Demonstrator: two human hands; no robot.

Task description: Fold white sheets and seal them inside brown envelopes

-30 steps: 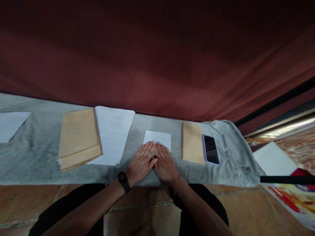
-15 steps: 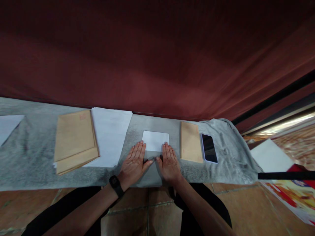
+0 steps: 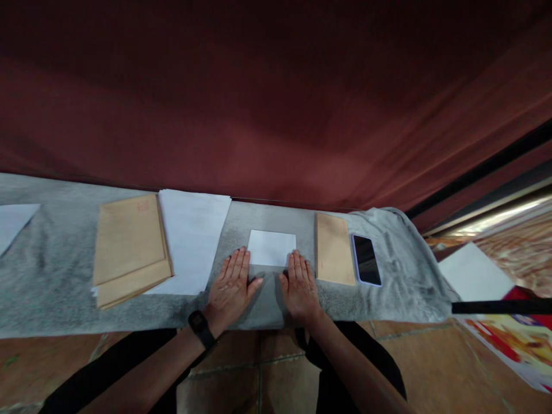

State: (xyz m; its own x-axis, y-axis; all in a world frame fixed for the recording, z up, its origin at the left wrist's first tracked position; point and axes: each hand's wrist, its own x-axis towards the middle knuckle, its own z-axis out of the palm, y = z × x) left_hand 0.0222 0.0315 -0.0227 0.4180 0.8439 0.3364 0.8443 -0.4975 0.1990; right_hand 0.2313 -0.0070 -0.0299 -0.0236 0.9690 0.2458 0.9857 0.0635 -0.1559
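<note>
A small white rectangle of paper (image 3: 271, 247), perhaps folded, lies flat on the grey cloth (image 3: 267, 310) in front of me. My left hand (image 3: 230, 290) rests palm down with its fingers out straight, the fingertips at the paper's lower left corner. On the other side, my right hand (image 3: 299, 287) also lies flat, fingers straight, its tips at the lower right corner. Both thumbs point inward with a gap between them. Neither hand grips anything. A dark watch (image 3: 200, 325) is on my left wrist.
To the left, a pile of brown envelopes (image 3: 131, 241) overlaps a stack of white sheets (image 3: 194, 236). Another white sheet (image 3: 15, 221) lies at the far left. At right are a brown envelope stack (image 3: 334, 247) and a phone (image 3: 366, 260). A dark red curtain (image 3: 259, 115) hangs behind.
My hands have moved slightly apart, the left one to the left and the right one to the right, so their fingertips now sit at the paper's side edges. The paper stays about where it was.
</note>
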